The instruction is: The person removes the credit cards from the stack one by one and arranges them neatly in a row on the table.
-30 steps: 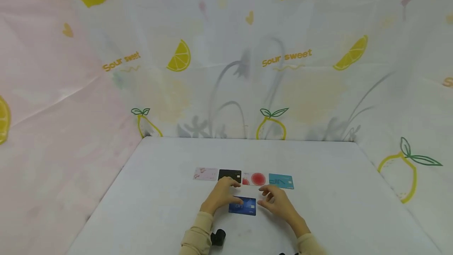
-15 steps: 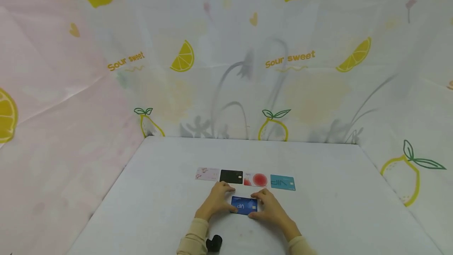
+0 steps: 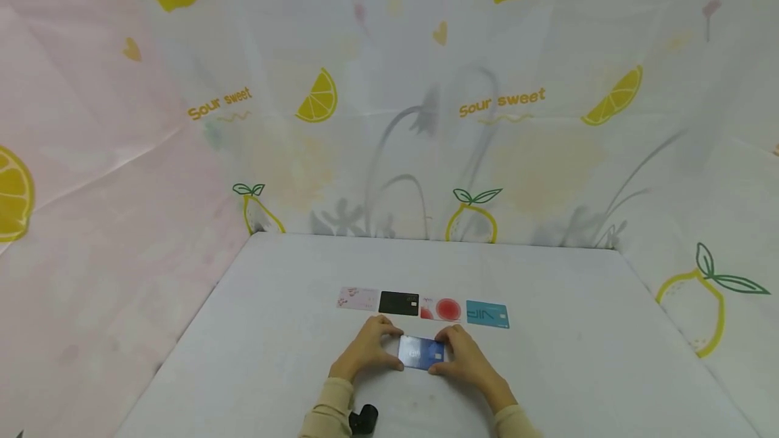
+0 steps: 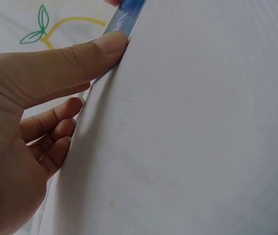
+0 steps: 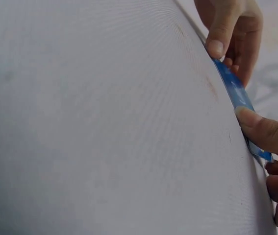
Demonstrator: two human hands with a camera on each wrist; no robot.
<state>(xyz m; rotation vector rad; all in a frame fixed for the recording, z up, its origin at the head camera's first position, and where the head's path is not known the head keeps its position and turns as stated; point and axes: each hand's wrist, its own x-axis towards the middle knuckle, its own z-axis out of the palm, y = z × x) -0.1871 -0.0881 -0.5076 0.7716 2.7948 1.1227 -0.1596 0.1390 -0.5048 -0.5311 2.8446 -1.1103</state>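
Note:
A blue card point(image 3: 416, 353) with a chip and pale lettering lies nearly flat at the table's middle; whether it touches the table is hard to tell. My left hand point(image 3: 365, 350) grips its left end, thumb at the near corner and index finger at the far one. At the right end, my right hand point(image 3: 465, 359) pinches the card the same way. In the left wrist view, the thumb point(image 4: 80, 61) presses the card's edge point(image 4: 124, 19). Both thumbs show along the card point(image 5: 234, 88) in the right wrist view, with the card's underside hidden.
Beyond the hands, a row holds a pale floral card point(image 3: 357, 298), a black card point(image 3: 398, 303), a white card with a red circle point(image 3: 441, 309) and a teal card point(image 3: 487, 314). A black object point(image 3: 364, 419) sits by the left sleeve. Lemon-print cloth point(image 3: 389, 154) hangs behind the white table point(image 3: 274, 357).
Both hands have closed in on the blue card from its two sides and now hold its ends. Its surface has turned paler with glare. The row of cards has stayed put.

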